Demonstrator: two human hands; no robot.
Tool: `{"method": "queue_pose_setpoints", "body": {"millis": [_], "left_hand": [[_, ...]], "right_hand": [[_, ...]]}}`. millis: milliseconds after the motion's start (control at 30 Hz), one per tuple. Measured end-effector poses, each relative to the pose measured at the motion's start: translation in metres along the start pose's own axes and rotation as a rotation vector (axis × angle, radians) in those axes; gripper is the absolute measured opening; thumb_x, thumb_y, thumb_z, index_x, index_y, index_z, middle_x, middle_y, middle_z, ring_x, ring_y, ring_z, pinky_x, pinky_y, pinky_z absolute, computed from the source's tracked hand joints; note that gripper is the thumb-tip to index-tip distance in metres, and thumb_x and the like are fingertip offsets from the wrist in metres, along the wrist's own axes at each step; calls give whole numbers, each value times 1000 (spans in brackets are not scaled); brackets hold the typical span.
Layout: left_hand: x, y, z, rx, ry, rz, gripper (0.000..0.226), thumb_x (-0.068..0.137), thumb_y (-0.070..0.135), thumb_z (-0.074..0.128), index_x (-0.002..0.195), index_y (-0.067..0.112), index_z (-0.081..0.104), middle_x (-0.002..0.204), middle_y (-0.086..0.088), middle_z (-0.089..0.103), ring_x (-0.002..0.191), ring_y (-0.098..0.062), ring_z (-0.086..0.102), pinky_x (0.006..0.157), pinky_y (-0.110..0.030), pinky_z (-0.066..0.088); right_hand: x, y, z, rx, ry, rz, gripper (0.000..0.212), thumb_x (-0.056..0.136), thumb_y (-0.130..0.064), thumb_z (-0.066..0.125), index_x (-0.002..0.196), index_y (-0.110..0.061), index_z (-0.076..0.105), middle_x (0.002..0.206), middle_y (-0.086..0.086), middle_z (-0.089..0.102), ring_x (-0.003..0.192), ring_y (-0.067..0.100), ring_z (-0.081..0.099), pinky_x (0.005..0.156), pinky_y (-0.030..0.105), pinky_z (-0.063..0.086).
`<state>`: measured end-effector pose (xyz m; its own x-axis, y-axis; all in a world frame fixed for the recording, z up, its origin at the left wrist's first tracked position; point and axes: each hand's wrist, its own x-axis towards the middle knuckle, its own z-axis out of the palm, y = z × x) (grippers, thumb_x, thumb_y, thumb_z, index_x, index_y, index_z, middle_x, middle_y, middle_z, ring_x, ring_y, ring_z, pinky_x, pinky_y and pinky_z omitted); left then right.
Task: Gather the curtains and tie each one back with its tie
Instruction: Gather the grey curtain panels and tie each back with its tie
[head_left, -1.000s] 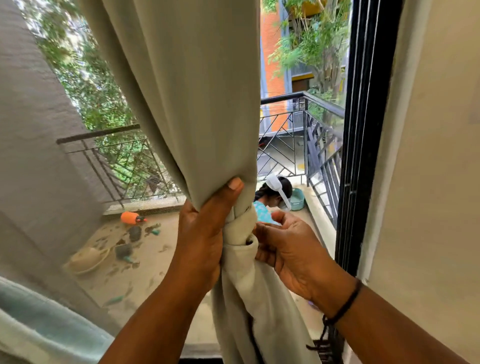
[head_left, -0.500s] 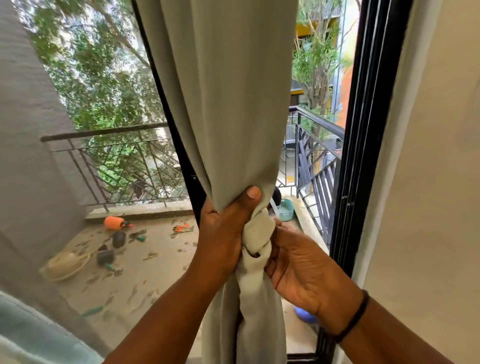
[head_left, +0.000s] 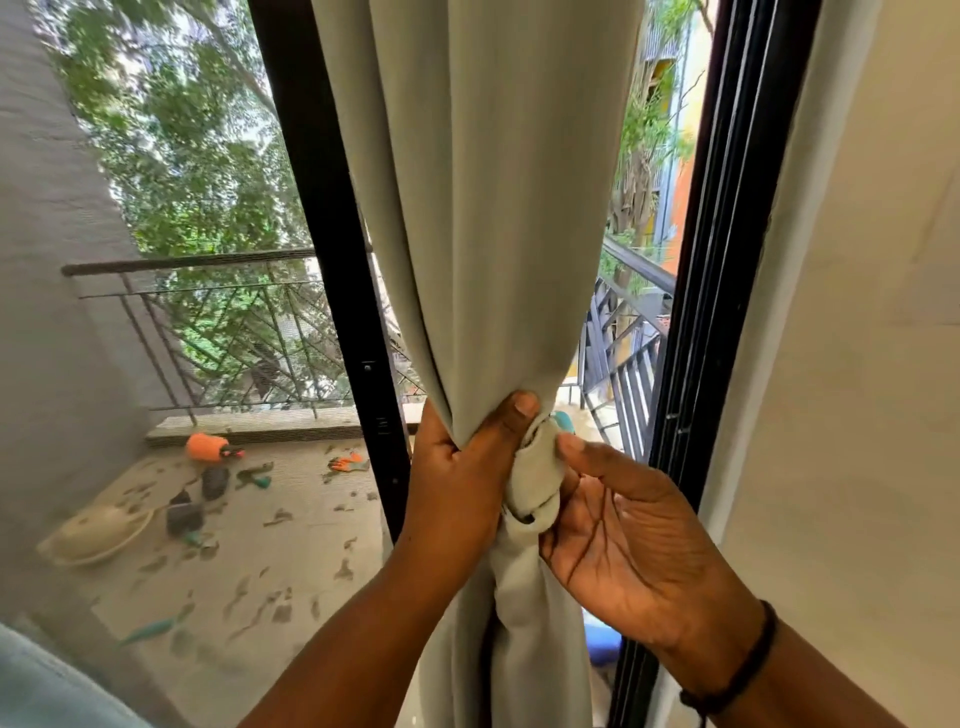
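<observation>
Left hand (head_left: 457, 478): grips the gathered curtain (head_left: 483, 208), thumb across its front.
Right hand (head_left: 623, 535): palm open, thumb tip touching the knot (head_left: 535, 483).
Hidden: right fingertips behind the fabric; tie indistinguishable.

Two bare forearms reach up from the bottom of the frame, no sleeves in sight — the left hand (head_left: 457, 483) and the right hand (head_left: 623, 540) both ringless on what shows of their fingers. A thin black cord bracelet (head_left: 748, 660) circles the right wrist — the only thing worn on either arm.
</observation>
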<state>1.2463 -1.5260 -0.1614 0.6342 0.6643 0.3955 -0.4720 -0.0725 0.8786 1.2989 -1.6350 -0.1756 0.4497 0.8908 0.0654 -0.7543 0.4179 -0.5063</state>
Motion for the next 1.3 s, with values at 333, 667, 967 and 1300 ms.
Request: {"method": "queue_pose_setpoints", "body": {"millis": [333, 667, 967, 1300], "left_hand": [[-5, 14, -7, 901, 64, 854, 21, 83, 30, 64, 102, 26, 58, 101, 2, 35, 98, -15, 39, 77, -23, 37], [0, 76, -17, 1296, -478, 642, 30, 83, 50, 46, 87, 39, 74, 77, 18, 60, 66, -6, 53, 57, -27, 48], [8, 105, -8, 1389, -729, 285, 22, 85, 51, 52, 99, 47, 67, 77, 23, 69, 70, 1, 63, 69, -20, 54], [8, 103, -10, 1665, -768, 430, 24, 96, 37, 41, 113, 41, 58, 103, 13, 66, 91, -14, 62, 82, -28, 52]], "right_hand": [[1, -8, -11, 2, 29, -48, 102, 48, -7, 91, 139, -12, 45, 124, 17, 62, 107, 31, 64, 98, 43, 46], [0, -10, -18, 25, 36, -60, 115, 42, -8, 94, 143, -10, 39, 133, 16, 54, 109, 26, 57, 99, 33, 40], [-1, -4, -19, -15, -15, -29, 117, 42, -6, 93, 143, -8, 34, 117, 16, 60, 95, 26, 64, 89, 35, 51], [1, -4, -15, -70, 2, -72, 91, 39, -5, 94, 118, -8, 50, 99, 19, 68, 83, 28, 69, 78, 39, 58]]}}
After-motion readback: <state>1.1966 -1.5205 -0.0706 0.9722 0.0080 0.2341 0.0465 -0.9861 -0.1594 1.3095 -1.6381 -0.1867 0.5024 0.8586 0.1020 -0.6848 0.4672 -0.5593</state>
